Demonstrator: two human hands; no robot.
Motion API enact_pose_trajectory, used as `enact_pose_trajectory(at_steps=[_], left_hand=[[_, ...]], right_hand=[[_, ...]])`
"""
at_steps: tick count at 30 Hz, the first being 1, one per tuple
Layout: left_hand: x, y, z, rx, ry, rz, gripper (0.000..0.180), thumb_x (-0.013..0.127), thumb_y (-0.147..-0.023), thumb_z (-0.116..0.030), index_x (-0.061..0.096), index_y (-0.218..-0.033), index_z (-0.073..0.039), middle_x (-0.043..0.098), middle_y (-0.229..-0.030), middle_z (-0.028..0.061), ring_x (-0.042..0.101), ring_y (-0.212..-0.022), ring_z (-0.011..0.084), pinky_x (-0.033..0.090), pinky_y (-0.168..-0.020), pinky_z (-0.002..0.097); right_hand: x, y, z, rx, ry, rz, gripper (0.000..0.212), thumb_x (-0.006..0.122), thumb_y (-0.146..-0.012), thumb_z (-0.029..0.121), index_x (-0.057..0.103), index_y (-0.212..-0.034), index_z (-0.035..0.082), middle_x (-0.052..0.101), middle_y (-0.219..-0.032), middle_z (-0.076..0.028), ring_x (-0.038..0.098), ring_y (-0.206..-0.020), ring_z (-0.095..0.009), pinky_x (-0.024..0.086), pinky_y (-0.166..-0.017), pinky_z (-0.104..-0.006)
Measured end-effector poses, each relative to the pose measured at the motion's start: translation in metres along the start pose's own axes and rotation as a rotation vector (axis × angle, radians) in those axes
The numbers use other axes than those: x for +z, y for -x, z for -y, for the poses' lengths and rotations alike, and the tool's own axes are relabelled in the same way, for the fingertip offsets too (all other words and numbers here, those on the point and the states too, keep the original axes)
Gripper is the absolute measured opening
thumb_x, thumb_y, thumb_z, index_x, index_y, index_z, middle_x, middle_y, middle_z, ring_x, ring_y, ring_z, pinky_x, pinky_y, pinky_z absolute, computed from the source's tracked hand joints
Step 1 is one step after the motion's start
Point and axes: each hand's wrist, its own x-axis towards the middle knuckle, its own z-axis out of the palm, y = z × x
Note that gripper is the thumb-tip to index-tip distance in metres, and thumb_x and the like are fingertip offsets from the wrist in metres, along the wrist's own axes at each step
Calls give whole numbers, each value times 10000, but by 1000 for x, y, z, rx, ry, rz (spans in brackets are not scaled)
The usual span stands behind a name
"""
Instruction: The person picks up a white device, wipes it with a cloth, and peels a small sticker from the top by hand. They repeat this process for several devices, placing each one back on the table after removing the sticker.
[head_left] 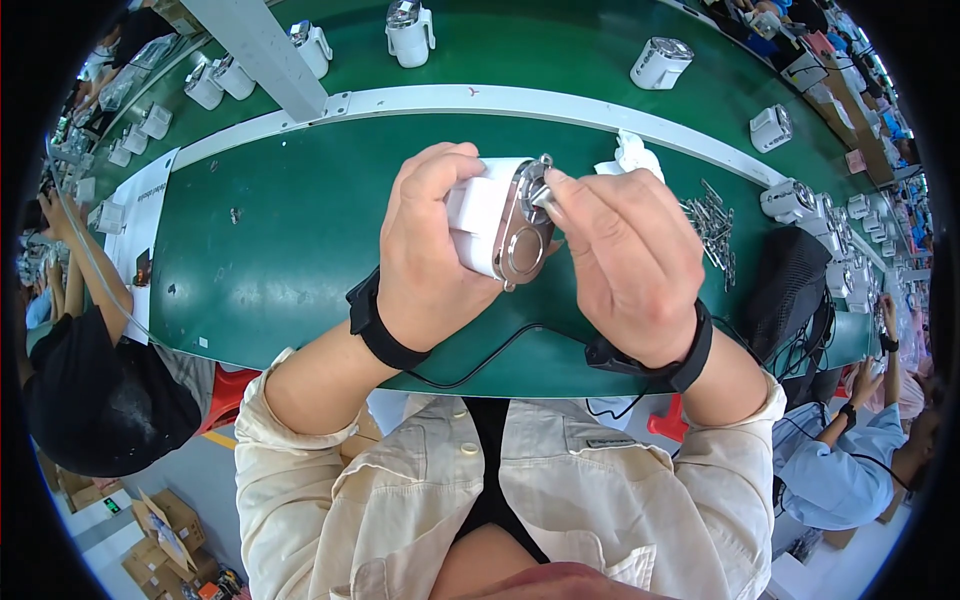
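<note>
A white plastic device (480, 215) with a shiny chrome face is tilted above the green table. My left hand (425, 240) wraps round its white body from the left, with the chrome face turned to the right. At the upper part of that face, the thumb and fingers of my right hand (635, 260) are pinched together on a small silver metal part (540, 194). My fingertips cover some of this part, so its full shape is hidden. Both wrists wear black bands, and a black cable runs from the right one.
Loose slim metal parts (712, 230) lie in a pile right of my right hand, near crumpled white tissue (635, 153) and a black mesh bag (790, 285). Similar white devices (662, 63) stand beyond the white rail (450, 98). A person (100, 370) sits at the left.
</note>
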Motion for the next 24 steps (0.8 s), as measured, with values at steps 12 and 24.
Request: enact_pose_trajectory(at_steps=[12,24], left_hand=[[-5,-5,5,127,-222,17,692,827,-692,-114,362,-1197,-21,507,-1143,197,578,-1001,290,499,-810,345],[1,-3,6,130,-194,-38,704,814,-594,-42,409,-1168,6,545,-1052,186,575,-923,369,508,-757,410]], right_hand=[[1,-1,-3,-75,182,85,359,707,-667,-71,647,-1021,-68,589,-798,-116,546,-642,-245,453,-566,-332],[-3,-1,-3,-124,261,220,363,698,-650,-20,636,-1001,-87,557,-783,-104,536,-640,-235,448,-560,-337]])
